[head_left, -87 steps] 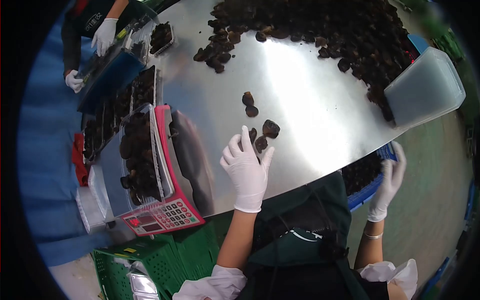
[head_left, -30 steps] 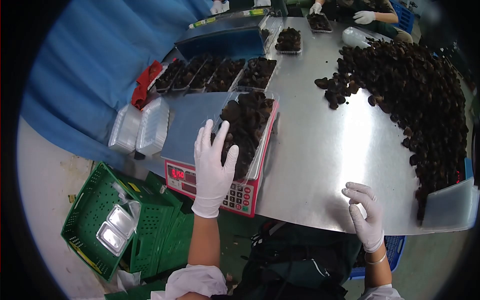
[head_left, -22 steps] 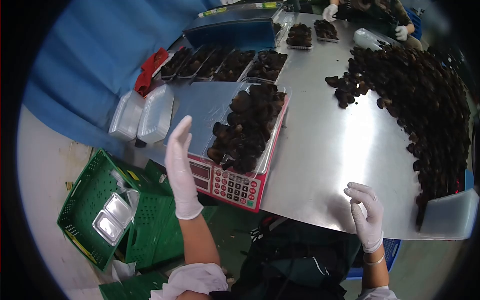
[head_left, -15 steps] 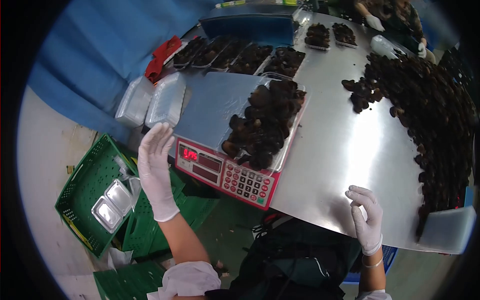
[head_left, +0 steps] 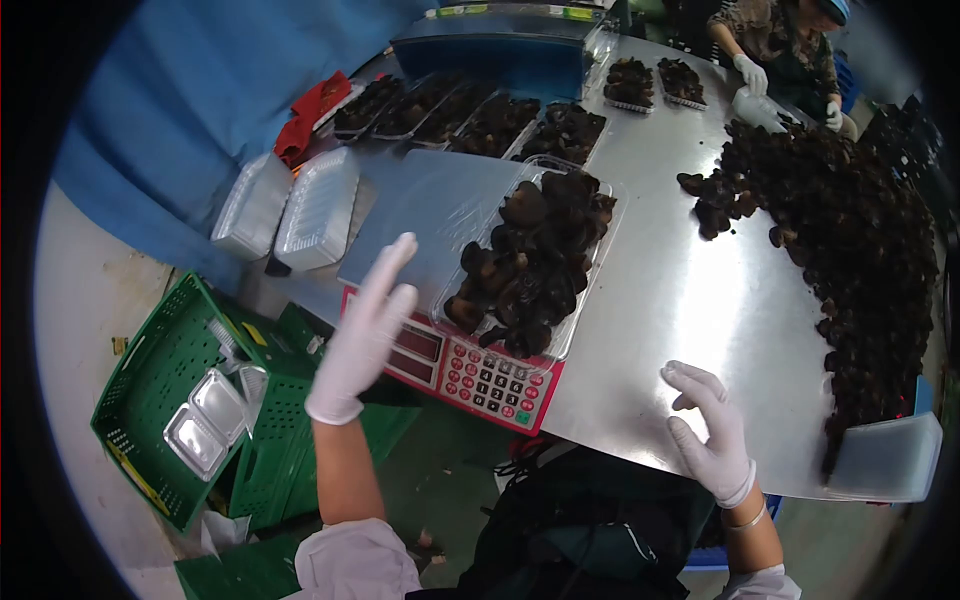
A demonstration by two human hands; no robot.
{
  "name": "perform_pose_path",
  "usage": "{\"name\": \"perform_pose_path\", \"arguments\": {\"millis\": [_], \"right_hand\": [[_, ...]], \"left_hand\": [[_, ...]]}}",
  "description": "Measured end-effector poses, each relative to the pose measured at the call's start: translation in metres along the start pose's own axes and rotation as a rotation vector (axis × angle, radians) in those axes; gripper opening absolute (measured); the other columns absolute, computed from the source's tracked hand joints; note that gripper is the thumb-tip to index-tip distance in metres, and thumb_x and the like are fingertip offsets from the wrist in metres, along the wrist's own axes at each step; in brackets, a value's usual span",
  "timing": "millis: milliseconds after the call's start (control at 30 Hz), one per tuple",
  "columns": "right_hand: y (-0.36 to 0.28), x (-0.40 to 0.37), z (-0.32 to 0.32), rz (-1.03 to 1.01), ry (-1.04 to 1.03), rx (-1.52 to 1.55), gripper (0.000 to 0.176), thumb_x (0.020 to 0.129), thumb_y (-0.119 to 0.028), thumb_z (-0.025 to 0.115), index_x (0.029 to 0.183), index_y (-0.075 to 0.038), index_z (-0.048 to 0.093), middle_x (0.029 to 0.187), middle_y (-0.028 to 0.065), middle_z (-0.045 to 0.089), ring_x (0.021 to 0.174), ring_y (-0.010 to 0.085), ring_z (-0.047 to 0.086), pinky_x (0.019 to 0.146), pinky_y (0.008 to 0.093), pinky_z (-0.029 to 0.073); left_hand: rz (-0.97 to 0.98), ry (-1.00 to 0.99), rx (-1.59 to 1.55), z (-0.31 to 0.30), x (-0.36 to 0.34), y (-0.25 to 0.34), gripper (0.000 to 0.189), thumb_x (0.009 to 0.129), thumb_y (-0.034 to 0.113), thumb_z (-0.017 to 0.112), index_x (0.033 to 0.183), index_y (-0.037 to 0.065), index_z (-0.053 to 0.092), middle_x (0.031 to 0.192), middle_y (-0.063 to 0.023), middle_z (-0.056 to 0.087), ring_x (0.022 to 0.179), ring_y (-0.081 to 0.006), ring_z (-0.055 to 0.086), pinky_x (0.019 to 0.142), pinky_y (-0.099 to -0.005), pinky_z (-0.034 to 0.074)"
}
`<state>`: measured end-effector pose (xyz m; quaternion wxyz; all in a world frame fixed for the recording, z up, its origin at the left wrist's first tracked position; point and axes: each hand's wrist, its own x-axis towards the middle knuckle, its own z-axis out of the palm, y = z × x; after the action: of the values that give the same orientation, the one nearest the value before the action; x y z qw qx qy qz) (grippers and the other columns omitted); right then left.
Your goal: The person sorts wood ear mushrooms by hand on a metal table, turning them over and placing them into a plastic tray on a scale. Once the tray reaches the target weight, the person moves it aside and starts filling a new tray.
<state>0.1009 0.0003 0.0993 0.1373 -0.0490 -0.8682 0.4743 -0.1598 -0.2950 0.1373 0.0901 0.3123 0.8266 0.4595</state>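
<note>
My left hand, in a white glove, hovers over the front left corner of the red-framed scale. Its fingers are stretched out, it holds nothing, and it hides the scale's red digits. A clear plastic tray heaped with dark wood ear mushrooms rests on the right part of the scale's plate. My right hand, also gloved, is above the steel table's front edge, right of the scale. Its fingers are apart and slightly bent, with nothing in them.
A large pile of wood ear mushrooms covers the right side of the steel table. Filled trays stand behind the scale; stacked empty trays are left of it. Green crates sit low at left. Across the table, a gloved co-worker's hand shows.
My left hand has moved right, from beside the scale to over its front panel, covering the digits. My right hand has shifted slightly left. The view has tilted slightly.
</note>
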Motion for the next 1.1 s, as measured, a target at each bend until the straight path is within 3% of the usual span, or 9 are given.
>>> {"name": "perform_pose_path", "arguments": {"millis": [133,267,333,433,467,567,600,733,1100], "right_hand": [[-0.013,0.014,0.008,-0.044,-0.105,-0.081,0.054,0.081,-0.005,0.070,0.133,-0.004,0.060,0.131,0.0217,0.060,0.118,0.0387,0.061,0.098,0.0412,0.052],[-0.011,0.018,0.012,-0.075,-0.129,-0.124,0.049,0.084,0.001,0.067,0.132,-0.004,0.062,0.134,0.0207,0.059,0.111,0.0306,0.065,0.090,0.0352,0.055],[-0.008,0.023,0.012,-0.076,-0.108,-0.131,0.047,0.085,0.000,0.066,0.132,-0.003,0.062,0.132,0.0192,0.061,0.107,0.0277,0.065,0.089,0.0347,0.055],[-0.008,0.038,0.014,0.045,-0.088,-0.028,0.040,0.090,-0.004,0.062,0.131,-0.003,0.061,0.123,0.0143,0.063,0.096,0.0202,0.065,0.084,0.0322,0.055],[-0.009,0.045,0.015,0.165,-0.088,0.078,0.036,0.095,-0.007,0.060,0.131,-0.003,0.060,0.116,0.0111,0.065,0.088,0.0156,0.065,0.079,0.0300,0.055],[0.002,0.076,0.023,0.442,-0.163,0.437,0.033,0.102,-0.018,0.053,0.132,-0.004,0.057,0.103,0.0052,0.065,0.076,0.0088,0.060,0.070,0.0247,0.051],[0.004,0.084,0.027,0.476,-0.140,0.521,0.030,0.102,-0.025,0.056,0.122,-0.003,0.058,0.098,0.0055,0.067,0.066,0.0099,0.059,0.059,0.0234,0.049],[0.005,0.119,0.028,0.571,-0.217,0.624,0.031,0.105,-0.035,0.052,0.105,-0.004,0.055,0.095,0.0076,0.068,0.061,0.0105,0.061,0.052,0.0233,0.050],[0.027,0.168,0.019,0.474,-0.273,0.646,0.023,0.103,-0.026,0.059,0.093,-0.006,0.059,0.079,0.0043,0.070,0.055,0.0076,0.059,0.050,0.0209,0.046]], "left_hand": [[0.200,-0.143,0.277,0.040,0.012,0.006,0.081,0.103,0.049,0.048,0.158,-0.003,0.018,0.161,-0.0258,0.027,0.153,-0.0433,0.015,0.124,-0.0494,0.008],[0.175,-0.289,0.408,0.033,0.010,0.019,0.071,0.102,0.039,0.052,0.158,0.002,0.025,0.161,-0.0233,0.029,0.154,-0.0410,0.015,0.124,-0.0497,0.008],[0.138,-0.281,0.182,0.023,0.012,0.013,0.063,0.101,0.034,0.050,0.154,0.001,0.038,0.161,-0.0186,0.034,0.155,-0.0336,0.018,0.124,-0.0437,0.012],[0.126,-0.060,-0.107,0.012,0.027,0.000,0.046,0.101,0.020,0.051,0.143,0.001,0.053,0.146,-0.0137,0.054,0.140,-0.0253,0.046,0.117,-0.0378,0.031],[0.053,0.084,-0.152,0.016,0.034,-0.005,0.037,0.099,0.010,0.055,0.135,0.000,0.060,0.127,-0.0108,0.067,0.116,-0.0192,0.062,0.102,-0.0325,0.046],[-0.158,-0.057,-0.180,0.013,0.047,0.002,0.035,0.099,0.010,0.058,0.133,-0.001,0.061,0.112,-0.0073,0.071,0.096,-0.0120,0.064,0.086,-0.0266,0.052],[-0.152,-0.060,-0.206,0.019,0.050,0.001,0.035,0.099,0.010,0.059,0.131,-0.002,0.061,0.103,-0.0051,0.071,0.084,-0.0074,0.061,0.075,-0.0239,0.052],[-0.250,-0.239,-0.191,0.022,0.065,0.005,0.038,0.098,0.011,0.058,0.133,-0.002,0.060,0.096,-0.0029,0.068,0.079,-0.0074,0.060,0.074,-0.0234,0.051],[-0.329,-0.399,-0.339,0.023,0.112,-0.007,0.024,0.093,0.010,0.068,0.113,-0.001,0.063,0.080,-0.0005,0.063,0.068,-0.0066,0.060,0.062,-0.0226,0.052]]}}
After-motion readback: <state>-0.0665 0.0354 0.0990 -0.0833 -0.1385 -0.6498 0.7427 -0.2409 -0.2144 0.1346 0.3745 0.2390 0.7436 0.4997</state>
